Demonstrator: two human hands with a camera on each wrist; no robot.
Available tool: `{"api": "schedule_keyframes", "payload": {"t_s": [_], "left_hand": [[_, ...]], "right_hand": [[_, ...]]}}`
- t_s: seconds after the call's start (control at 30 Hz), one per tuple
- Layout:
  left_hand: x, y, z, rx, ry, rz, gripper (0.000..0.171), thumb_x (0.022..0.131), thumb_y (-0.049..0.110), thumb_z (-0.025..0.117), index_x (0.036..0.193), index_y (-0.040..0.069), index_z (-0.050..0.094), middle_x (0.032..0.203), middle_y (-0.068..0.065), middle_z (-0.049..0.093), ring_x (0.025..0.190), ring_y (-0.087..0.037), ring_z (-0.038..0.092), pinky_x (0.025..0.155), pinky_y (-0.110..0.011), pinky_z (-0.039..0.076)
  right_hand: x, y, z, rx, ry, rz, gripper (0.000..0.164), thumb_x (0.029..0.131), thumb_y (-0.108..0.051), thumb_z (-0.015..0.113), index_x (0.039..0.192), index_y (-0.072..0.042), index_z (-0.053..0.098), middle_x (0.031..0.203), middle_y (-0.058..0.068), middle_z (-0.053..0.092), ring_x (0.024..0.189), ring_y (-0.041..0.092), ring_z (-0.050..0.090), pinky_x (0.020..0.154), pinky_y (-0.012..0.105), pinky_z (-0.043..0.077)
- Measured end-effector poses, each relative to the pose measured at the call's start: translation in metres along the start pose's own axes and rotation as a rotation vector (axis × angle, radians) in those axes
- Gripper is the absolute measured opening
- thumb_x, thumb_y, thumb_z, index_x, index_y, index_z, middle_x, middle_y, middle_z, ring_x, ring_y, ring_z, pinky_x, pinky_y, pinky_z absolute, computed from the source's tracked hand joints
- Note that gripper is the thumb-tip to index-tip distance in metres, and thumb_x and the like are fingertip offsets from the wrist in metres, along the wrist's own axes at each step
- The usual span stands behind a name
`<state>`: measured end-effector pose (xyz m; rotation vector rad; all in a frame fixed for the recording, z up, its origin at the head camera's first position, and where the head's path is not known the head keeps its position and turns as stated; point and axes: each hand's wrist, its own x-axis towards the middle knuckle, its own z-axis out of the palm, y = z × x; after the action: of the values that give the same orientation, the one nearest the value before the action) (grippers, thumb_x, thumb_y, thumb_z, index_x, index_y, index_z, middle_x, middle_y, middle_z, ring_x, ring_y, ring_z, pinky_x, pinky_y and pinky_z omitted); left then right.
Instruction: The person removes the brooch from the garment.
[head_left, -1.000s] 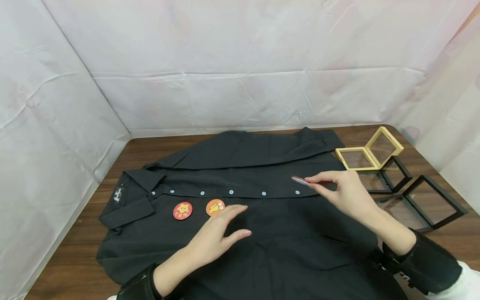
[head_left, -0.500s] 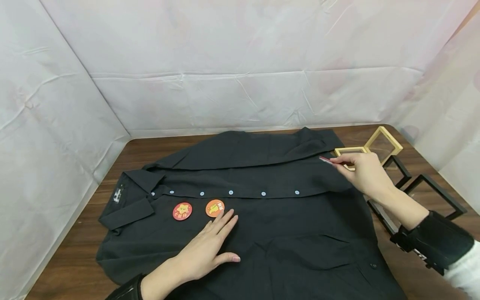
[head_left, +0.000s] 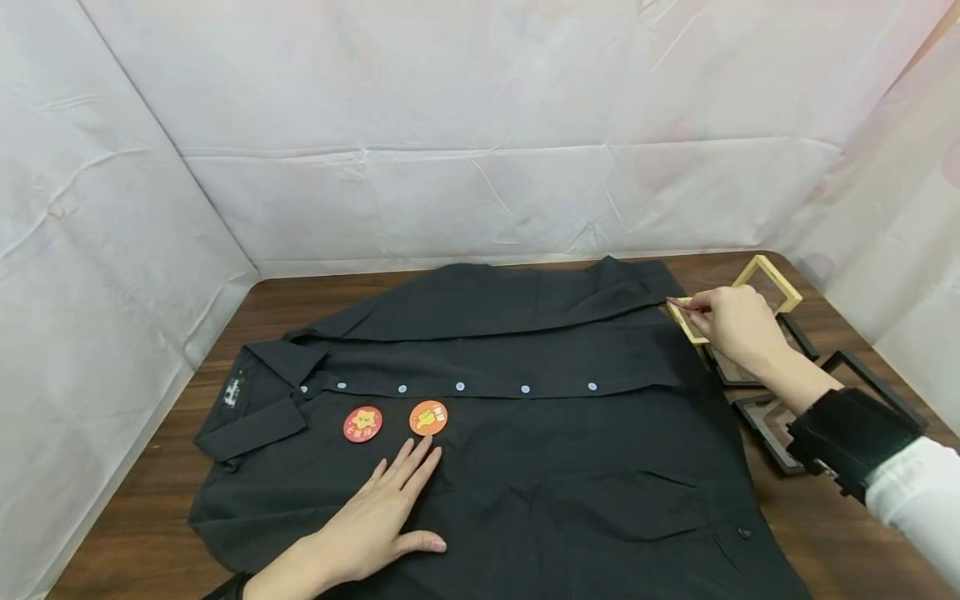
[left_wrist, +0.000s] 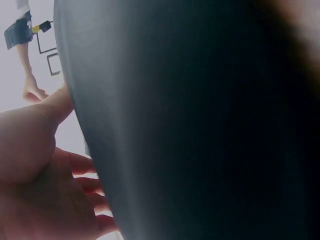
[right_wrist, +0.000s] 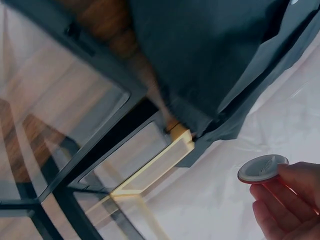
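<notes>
A dark button-up shirt (head_left: 487,467) lies spread on the wooden table. My left hand (head_left: 367,525) rests flat on it with fingers spread, fingertips right at the lower edge of an orange round badge (head_left: 428,417). Left of that lies a red round badge (head_left: 363,424) with a yellow star. Over at the right, my right hand (head_left: 738,325) pinches another pin badge (right_wrist: 257,170) between thumb and fingers; its silver back with the pin shows in the right wrist view, above a red rim. In the head view that badge overlaps the yellow frame's near corner.
Beside the shirt's hem stand an unfolded yellow display frame (head_left: 782,277) and two unfolded black ones, the larger black frame (head_left: 883,389) nearest the table's right edge. White cloth (head_left: 480,200) hangs behind and at both sides.
My right hand has carried the badge rightward and away from me, over to the yellow frame. The left hand has lowered onto the shirt and slid back toward me, uncovering the orange badge.
</notes>
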<state>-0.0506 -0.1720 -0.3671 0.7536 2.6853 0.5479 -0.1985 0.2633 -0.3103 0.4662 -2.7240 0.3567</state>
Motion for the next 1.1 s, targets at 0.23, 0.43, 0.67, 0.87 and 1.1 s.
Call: {"api": "schedule_keyframes", "payload": {"t_s": [0.23,0.43,0.67,0.87,1.1], "left_hand": [[-0.01,-0.008,0.005,-0.009,-0.007,-0.041,0.099,0.073,0.07,0.047,0.144,0.006,0.018,0.149,-0.009,0.009,0.134,-0.033,0.007,0.097,-0.062,0.018],[-0.014,-0.009,0.008,-0.012,0.006,-0.042,0.101,0.072,0.07,0.046,0.144,0.006,0.016,0.149,-0.012,0.008,0.134,-0.035,0.005,0.096,-0.064,0.016],[-0.014,-0.009,0.01,-0.022,-0.018,-0.05,0.104,0.07,0.071,0.047,0.144,0.006,0.016,0.149,-0.012,0.007,0.134,-0.037,0.005,0.095,-0.065,0.014],[-0.011,-0.009,0.01,-0.026,-0.059,-0.074,0.104,0.068,0.073,0.048,0.145,0.01,0.017,0.15,-0.011,0.006,0.134,-0.038,0.005,0.094,-0.066,0.014],[-0.009,-0.008,0.009,-0.02,-0.072,-0.079,0.106,0.066,0.074,0.049,0.145,0.01,0.018,0.15,-0.011,0.006,0.133,-0.038,0.007,0.094,-0.067,0.015]], "right_hand": [[0.008,0.012,0.005,-0.047,-0.047,0.069,0.014,0.082,0.0,0.061,0.088,0.011,0.067,0.078,0.027,0.061,0.043,0.02,0.047,0.038,0.032,0.034],[0.016,0.021,0.011,-0.082,-0.087,0.102,0.015,0.081,0.0,0.059,0.088,0.011,0.067,0.079,0.028,0.061,0.05,0.027,0.052,0.042,0.037,0.04],[0.024,0.028,0.016,-0.12,-0.182,0.159,0.014,0.082,0.001,0.058,0.087,0.011,0.067,0.076,0.028,0.061,0.051,0.03,0.054,0.044,0.041,0.043],[0.027,0.037,0.02,-0.153,-0.231,0.189,0.014,0.084,0.004,0.055,0.087,0.012,0.066,0.077,0.028,0.061,0.056,0.034,0.056,0.047,0.045,0.046],[0.029,0.045,0.025,-0.165,-0.255,0.233,0.024,0.084,0.001,0.052,0.061,0.003,0.06,0.056,0.016,0.055,0.048,0.031,0.052,0.042,0.044,0.044]]}}
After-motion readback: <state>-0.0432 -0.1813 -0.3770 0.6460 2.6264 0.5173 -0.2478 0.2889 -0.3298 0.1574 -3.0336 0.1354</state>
